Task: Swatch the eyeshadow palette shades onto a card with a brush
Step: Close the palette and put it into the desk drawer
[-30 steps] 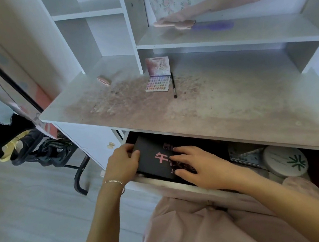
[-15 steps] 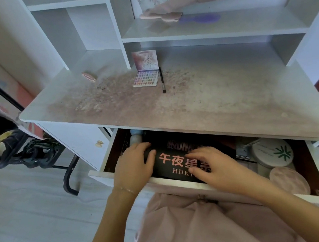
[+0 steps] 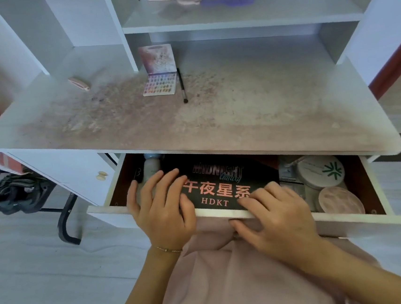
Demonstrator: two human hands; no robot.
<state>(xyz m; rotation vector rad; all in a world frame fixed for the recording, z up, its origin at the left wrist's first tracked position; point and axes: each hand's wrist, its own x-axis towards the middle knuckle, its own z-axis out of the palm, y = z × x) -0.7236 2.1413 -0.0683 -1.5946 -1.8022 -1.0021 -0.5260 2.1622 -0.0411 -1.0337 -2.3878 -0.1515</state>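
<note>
Both hands, left (image 3: 162,210) and right (image 3: 275,214), fingers relaxed, rest on black box (image 3: 224,181) at drawer's front edge (image 3: 348,218)

Drawer drawn further out

The white wooden drawer (image 3: 225,214) has been pulled further from under the desk, and more of the black printed box (image 3: 223,174) inside it is exposed.

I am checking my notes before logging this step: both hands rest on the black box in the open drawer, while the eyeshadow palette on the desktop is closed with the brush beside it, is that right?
Not quite: the eyeshadow palette is open, its lid standing up and the colour pans showing, as the head view shows. The rest holds: the left hand and right hand rest on the black box in the open drawer, and the brush lies beside the palette on the desktop.
</note>
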